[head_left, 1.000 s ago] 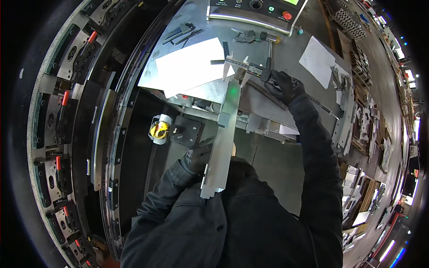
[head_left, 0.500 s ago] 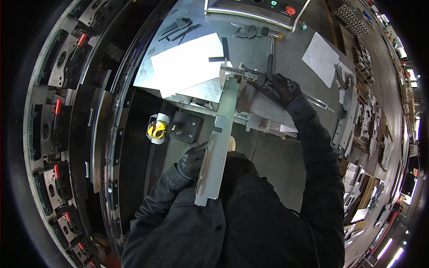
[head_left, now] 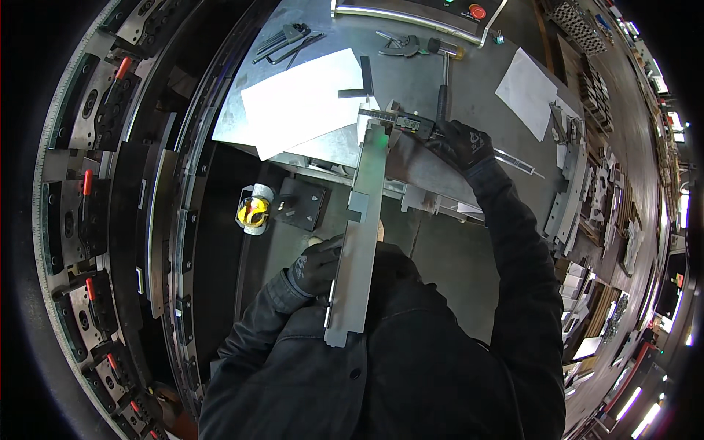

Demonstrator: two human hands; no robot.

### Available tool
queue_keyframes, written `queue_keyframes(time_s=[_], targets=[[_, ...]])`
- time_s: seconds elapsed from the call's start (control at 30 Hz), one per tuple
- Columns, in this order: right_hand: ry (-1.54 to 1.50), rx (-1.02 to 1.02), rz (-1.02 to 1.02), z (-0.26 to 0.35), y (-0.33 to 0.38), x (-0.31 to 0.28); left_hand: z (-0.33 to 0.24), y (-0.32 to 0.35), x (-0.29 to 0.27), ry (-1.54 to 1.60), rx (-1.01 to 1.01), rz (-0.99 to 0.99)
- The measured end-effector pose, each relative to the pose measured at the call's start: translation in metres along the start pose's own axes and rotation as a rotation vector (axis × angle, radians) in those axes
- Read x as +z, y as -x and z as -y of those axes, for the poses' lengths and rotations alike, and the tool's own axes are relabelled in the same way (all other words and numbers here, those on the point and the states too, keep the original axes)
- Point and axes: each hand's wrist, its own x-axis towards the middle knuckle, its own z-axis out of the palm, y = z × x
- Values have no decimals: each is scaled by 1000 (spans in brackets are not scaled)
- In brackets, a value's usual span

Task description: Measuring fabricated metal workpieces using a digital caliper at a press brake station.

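A long, bent sheet metal part (head_left: 359,257) with a notch in its left edge stretches from my chest to the table's front edge. My left hand (head_left: 317,268), in a black glove, is closed on its left edge near the lower half; some fingers are hidden behind the metal. In its black glove, my right hand (head_left: 462,147) grips a digital caliper (head_left: 412,124) by its body. The caliper's jaws are at the part's far end, one on each side; whether they touch it I cannot tell. Its bar sticks out to the right past my hand.
On the metal table (head_left: 323,150) lie white paper sheets (head_left: 301,103), a black square (head_left: 365,77), hex keys (head_left: 284,40), a clamp-like tool (head_left: 400,45) and a hammer (head_left: 444,81). A control panel (head_left: 411,11) stands behind. Left is a machine with red-handled clamps (head_left: 86,183); below, a yellow tape roll (head_left: 253,211).
The near end of the sheet metal part has swung slightly right and its face has tilted. My left hand moved a little right with it. The caliper stays at the far end.
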Motion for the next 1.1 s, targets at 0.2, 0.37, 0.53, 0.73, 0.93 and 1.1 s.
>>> queue_keyframes(time_s=[0.2,0.37,0.53,0.73,0.93,1.1], targets=[[-15,34,-5,4,-1,1,0,4,2,-78,-26,-16],[30,67,66,5,-2,1,0,4,6,-143,-43,-29],[-4,55,84,5,-3,-2,0,8,6,-216,-60,-46],[-13,11,19,-1,0,6,5,6,9,-304,-80,-72],[1,-35,-119,5,0,8,3,7,14,-398,-104,-103],[42,-46,-167,7,-1,10,8,1,19,-471,-124,-126]])
